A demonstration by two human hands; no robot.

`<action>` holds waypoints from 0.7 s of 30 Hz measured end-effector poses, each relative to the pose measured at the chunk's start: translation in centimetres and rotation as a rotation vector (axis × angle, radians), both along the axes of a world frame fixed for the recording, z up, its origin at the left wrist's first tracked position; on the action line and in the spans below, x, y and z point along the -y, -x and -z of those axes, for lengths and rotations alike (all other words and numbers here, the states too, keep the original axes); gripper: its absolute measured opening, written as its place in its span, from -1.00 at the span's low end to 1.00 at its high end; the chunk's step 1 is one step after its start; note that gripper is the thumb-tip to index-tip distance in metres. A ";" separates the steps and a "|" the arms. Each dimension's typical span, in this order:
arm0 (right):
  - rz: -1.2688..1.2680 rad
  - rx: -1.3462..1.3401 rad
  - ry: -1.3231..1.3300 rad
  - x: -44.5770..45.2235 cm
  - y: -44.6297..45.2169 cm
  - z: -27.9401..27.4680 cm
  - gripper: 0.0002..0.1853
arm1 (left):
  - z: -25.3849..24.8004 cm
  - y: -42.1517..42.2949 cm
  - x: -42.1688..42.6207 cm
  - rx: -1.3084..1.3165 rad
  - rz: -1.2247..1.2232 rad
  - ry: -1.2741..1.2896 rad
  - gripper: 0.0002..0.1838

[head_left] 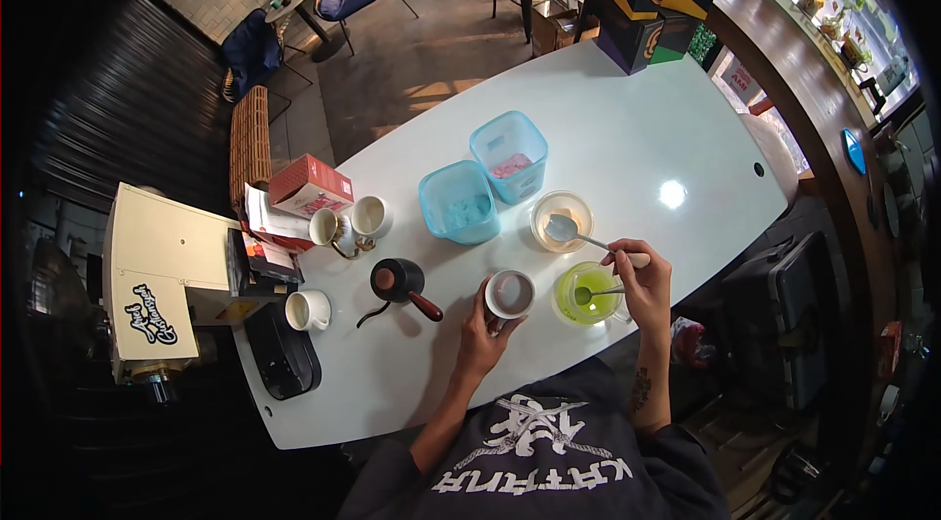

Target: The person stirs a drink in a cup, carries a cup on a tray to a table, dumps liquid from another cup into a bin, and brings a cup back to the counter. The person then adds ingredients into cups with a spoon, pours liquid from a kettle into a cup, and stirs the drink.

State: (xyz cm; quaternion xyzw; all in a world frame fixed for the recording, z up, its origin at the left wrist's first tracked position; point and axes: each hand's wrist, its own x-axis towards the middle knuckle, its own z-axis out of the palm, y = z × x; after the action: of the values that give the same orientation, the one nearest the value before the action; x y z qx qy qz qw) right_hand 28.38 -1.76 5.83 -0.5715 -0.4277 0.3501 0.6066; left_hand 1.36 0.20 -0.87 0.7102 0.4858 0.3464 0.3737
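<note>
My left hand [480, 336] is wrapped around a cup [510, 295] with a pale rim and greyish contents or interior. My right hand [643, 290] grips a spoon [563, 228] by its light handle. The spoon's bowl is over a clear round container [586, 208] with something pale inside; whether it touches the contents I cannot tell. Just below that hand stands a glass mug [569, 306] of bright green liquid, with a second spoon [600, 292] resting in it. A black kettle [398, 281] with a wooden handle is left of the cup.
Two blue translucent tubs [459, 203] stand beyond the cup, one with pink contents. White cups [371, 216], a red box [312, 185], a black scale-like pad [281, 350] and a cream machine [162, 275] are at left. Black boxes [642, 0] stand on the table's far end.
</note>
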 end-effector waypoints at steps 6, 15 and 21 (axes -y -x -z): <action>0.029 -0.052 0.022 -0.2 -0.6 -0.2 -0.81 | 1.0 -0.9 -0.5 0.144 -0.004 0.006 -0.11; 0.062 -0.098 -0.012 -0.2 -1.3 -0.1 -0.78 | 0.1 -0.9 -0.9 0.035 0.010 0.001 -0.12; 0.065 -0.138 -0.041 0.2 -1.8 -0.2 -0.73 | 0.8 -1.0 -0.8 0.090 0.008 0.018 -0.09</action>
State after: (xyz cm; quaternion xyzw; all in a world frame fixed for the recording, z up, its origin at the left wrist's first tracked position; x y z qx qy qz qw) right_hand 30.22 -1.95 6.03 -0.5473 -0.3731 0.3599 0.6571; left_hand 2.32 1.04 -1.65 0.6925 0.4689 0.3718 0.4030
